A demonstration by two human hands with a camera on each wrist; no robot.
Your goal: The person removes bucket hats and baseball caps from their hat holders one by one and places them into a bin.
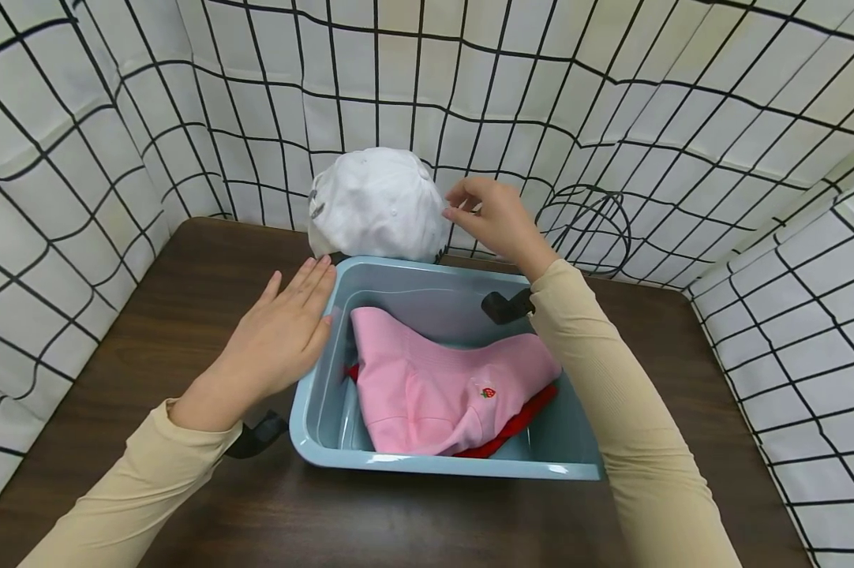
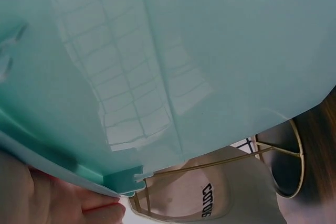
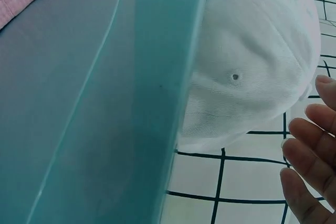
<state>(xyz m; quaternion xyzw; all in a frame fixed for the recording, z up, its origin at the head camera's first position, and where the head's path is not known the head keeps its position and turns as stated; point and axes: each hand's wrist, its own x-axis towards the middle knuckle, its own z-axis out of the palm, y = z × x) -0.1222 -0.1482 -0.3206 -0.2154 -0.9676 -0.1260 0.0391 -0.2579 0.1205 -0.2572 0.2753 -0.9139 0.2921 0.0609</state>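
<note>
White cap sits just behind blue basin. I judge it light, soft, not slippery; crown can dent under hard pinch. Best hold, I think: lower edge, thumb below, fingers outside. My right hand is just beside cap, fingers loosely bent, gripping nothing. My left hand, fingers straight, rests at basin's left rim. In basin, pink cloth lies over red cloth.

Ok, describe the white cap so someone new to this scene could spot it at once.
On the brown table sits a blue tub. Just past its far edge, before the black grid, is the cap, with the right hand beside it. Domed and white, it differs from the pink cloth inside the tub, which bears a small strawberry.
</note>
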